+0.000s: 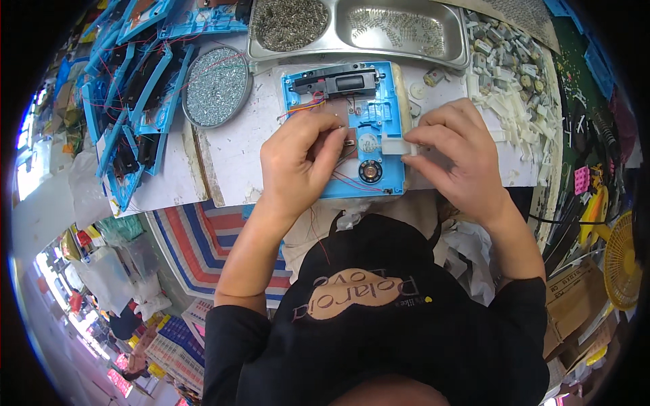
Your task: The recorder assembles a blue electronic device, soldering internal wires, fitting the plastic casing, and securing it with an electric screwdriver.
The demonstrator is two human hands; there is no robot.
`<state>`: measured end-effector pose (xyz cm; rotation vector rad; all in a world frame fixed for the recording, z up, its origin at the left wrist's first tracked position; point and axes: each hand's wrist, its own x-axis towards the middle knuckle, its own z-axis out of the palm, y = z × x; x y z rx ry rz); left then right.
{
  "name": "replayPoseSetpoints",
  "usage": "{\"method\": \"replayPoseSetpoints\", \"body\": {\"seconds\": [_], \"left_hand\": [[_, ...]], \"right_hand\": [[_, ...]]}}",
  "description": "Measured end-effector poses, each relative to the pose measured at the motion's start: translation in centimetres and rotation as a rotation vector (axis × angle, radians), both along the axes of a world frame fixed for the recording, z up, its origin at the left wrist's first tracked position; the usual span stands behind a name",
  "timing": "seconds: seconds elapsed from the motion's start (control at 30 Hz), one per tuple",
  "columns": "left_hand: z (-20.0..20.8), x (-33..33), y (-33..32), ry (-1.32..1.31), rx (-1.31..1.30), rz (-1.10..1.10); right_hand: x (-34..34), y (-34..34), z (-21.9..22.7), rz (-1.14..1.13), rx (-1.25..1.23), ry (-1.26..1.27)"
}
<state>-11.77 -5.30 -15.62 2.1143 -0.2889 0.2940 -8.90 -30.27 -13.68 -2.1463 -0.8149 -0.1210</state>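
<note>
A blue plastic housing (pixel 391 115) lies in front of me at the table's near edge. Fitted in it are a black compartment part (pixel 349 83), a small round speaker (pixel 370 172), a whitish round gear-like piece (pixel 367 143) and thin coloured wires. My right hand (pixel 464 152) pinches a white plastic part (pixel 393 145) at the housing's right edge; its inner end reaches over the housing beside the round piece. My left hand (pixel 298 155) is over the housing's left side, thumb and forefinger pinched near a small brown board. Whatever those fingertips grip is hidden.
A round dish of small screws (pixel 217 88) stands left of the housing, beside piled blue housings (pixel 145 88) with wires. Behind is a metal tray (pixel 338 51) with springs in its compartments. Small motors and white plastic parts (pixel 514 101) are heaped at the right.
</note>
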Motion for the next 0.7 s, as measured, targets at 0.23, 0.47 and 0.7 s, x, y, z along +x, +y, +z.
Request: {"method": "replayPoseSetpoints", "body": {"seconds": [0.23, 0.47, 0.7], "left_hand": [[-0.3, 0.0, -0.4, 0.007, -0.062, 0.003], [-0.9, -0.4, -0.4, 0.053, -0.101, 0.035], [-1.2, -0.4, -0.2, 0.027, -0.057, 0.007]], "right_hand": [[1.3, 1.9, 1.5, 0.119, -0.129, -0.167], [1.8, 1.2, -2.4, 0.094, 0.135, 0.029], [1.6, 1.7, -2.9, 0.079, 0.022, -0.038]]}}
